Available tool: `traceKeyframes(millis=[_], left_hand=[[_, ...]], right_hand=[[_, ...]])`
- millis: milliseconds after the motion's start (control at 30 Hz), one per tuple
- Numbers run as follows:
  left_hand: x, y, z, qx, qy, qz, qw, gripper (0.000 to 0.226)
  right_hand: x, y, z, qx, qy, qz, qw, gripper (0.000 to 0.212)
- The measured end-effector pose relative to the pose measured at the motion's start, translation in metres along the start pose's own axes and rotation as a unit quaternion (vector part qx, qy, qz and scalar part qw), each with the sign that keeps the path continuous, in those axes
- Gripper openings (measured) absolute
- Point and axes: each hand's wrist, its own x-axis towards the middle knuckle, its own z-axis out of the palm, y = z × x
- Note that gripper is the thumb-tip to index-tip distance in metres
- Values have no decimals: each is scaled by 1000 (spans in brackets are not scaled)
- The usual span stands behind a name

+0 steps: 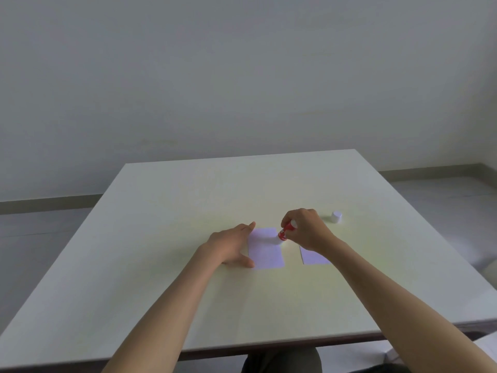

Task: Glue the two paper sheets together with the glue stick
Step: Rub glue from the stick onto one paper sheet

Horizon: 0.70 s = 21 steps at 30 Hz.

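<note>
1. Pale cream counter (166,238), matte, carrying two small white paper sheets side by side, apart, with a strip of bare surface between.
2. Left sheet (265,251): flat, fully visible except its left edge and upper right corner.
3. Right sheet (313,258): flat, upper part hidden under the right wrist.
4. Left hand (231,247): spread flat, palm down, fingers and thumb resting along the left edge of the left sheet, pinning it.
5. Right hand (305,228): closed around a red glue stick (285,232), pinching its barrel between thumb and fingers.
6. Glue stick tilted, upper end toward the right hand, white tip down on the upper right corner of the left sheet.
7. White cap (336,217): standing alone on the counter, well to the right of both hands, beyond the right sheet.
8. Plain grey wall behind; dark skirting along the floor.
</note>
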Motion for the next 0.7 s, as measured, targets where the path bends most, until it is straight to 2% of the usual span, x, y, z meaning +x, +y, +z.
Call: traceKeyframes(millis=[167, 400, 467, 500, 533, 600, 633, 667, 700], left_hand=[[1, -4, 3, -24, 12, 0, 1000, 99], [1, -15, 8, -138, 49, 8, 989, 94], [-1, -15, 7, -183, 89, 13, 979, 86], [-2, -11, 7, -225, 119, 20, 967, 80], [-3, -6, 7, -282, 150, 32, 947, 71], [-6, 13, 7, -421, 193, 53, 885, 45], [-7, 25, 9, -488, 208, 56, 846, 32], [-9, 38, 11, -543, 228, 54, 807, 23], [-10, 49, 13, -585, 252, 46, 769, 18]], right_hand=[[-2, 9, -12, 41, 29, 28, 998, 15], [-1, 14, -22, 69, 50, 27, 996, 15], [-2, 13, -22, 118, 67, 32, 990, 13], [-4, 11, -21, 194, 71, 39, 978, 11], [-6, 8, -19, 307, 67, 48, 948, 9], [-9, -2, -10, 542, 38, 72, 837, 10], [-10, -7, -4, 621, 19, 87, 779, 11], [-11, -12, 2, 668, 2, 99, 738, 12], [-12, -17, 9, 694, -13, 106, 712, 12]])
